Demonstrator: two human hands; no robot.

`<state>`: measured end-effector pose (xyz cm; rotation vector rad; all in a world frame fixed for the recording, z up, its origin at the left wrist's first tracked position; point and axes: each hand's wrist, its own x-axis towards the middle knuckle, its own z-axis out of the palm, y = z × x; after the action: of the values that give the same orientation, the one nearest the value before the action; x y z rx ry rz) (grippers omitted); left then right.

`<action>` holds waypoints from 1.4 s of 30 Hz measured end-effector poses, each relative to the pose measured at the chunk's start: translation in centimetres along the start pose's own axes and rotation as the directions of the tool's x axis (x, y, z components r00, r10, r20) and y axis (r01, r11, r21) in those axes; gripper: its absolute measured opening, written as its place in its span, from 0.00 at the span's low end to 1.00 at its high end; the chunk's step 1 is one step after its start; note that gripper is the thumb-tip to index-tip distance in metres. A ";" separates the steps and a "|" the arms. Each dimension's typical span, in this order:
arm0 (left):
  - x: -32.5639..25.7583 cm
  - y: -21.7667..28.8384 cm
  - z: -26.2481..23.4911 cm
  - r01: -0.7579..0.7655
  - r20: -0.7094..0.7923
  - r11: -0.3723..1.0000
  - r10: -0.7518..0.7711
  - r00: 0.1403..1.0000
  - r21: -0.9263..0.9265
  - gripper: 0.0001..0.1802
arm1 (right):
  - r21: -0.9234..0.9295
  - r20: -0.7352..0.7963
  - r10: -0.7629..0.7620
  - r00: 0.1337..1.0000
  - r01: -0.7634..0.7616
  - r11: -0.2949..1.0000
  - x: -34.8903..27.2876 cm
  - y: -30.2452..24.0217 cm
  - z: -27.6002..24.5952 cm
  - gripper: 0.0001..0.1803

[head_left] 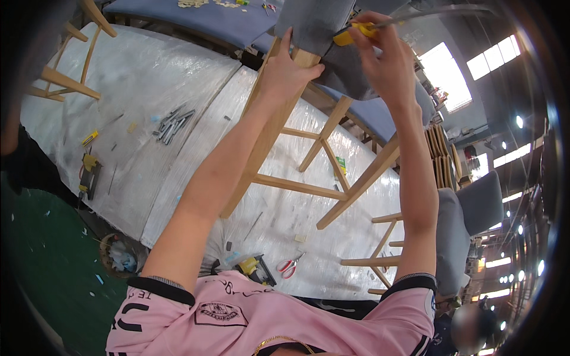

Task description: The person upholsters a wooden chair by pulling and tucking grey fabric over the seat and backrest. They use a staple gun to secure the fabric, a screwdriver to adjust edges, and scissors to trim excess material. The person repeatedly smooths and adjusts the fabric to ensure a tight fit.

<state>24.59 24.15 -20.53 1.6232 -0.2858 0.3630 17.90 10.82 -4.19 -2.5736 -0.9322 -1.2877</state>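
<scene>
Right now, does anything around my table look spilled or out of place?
Yes, slightly: small pale scraps lie scattered on the green floor, outside the round container beside them. I see no clear damage on the chair under your left hand.

Left arm [219, 166]: one, bare from the upper arm down, reaching from near left to far centre, only slightly bent at the elbow. Left wrist [267, 102]: nearly in line with the forearm. Left hand [285, 74]: back uppermost, index finger [286, 43] straight and pointing far, thumb [314, 72] stretched to the right, well apart from it; remaining fingers not clearly visible. Right arm [419, 178]: one, bare, raised on the right, forearm running far. Right wrist [405, 110]: angled leftward. Right hand [389, 62]: apart from the left, digits bent leftward in a closed grip.
</scene>
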 end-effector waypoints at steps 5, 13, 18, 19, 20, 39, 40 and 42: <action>0.3 -0.9 -0.2 -0.038 0.001 0.998 0.038 0.999 -0.049 0.65 | 0.108 -0.228 0.018 0.974 0.007 0.994 -1.2 -2.2 -0.9 0.17; -0.5 -0.5 -0.1 -0.082 -0.019 0.997 0.081 0.997 -0.016 0.65 | 0.147 -0.122 0.112 0.986 -0.094 0.985 -4.7 -1.6 0.3 0.15; -1.1 0.1 -0.1 -0.014 0.004 0.998 0.014 1.000 -0.068 0.64 | 0.244 -0.374 0.119 0.920 -0.027 0.969 -3.7 -1.2 -2.6 0.13; -1.5 0.3 -0.2 0.000 0.022 0.997 0.001 1.000 -0.076 0.63 | 0.117 -0.253 0.187 0.949 -0.162 0.980 -3.6 -1.2 -2.7 0.13; -1.6 0.5 -0.3 0.008 0.032 0.996 -0.006 0.999 -0.085 0.63 | -0.025 -0.136 0.273 0.952 -0.279 0.960 -3.7 -1.3 -2.9 0.13; -7.9 7.6 -0.5 -0.401 -0.126 0.913 0.408 0.904 0.078 0.71 | 0.912 0.088 0.961 -0.262 -0.367 -0.183 -37.8 -17.2 -11.4 0.20; -8.6 7.8 -0.5 -0.394 -0.120 0.914 0.404 0.907 0.097 0.72 | 0.892 0.074 0.960 -0.268 -0.412 -0.184 -38.6 -18.2 -11.9 0.20; -10.0 8.0 -0.7 -0.385 -0.106 0.913 0.400 0.911 0.133 0.73 | 0.848 0.046 0.959 -0.281 -0.495 -0.186 -40.0 -19.7 -12.9 0.21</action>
<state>12.18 23.83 -17.17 1.6368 -0.5032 0.8035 -20.18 3.04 -29.51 -1.0586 0.7387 -0.8951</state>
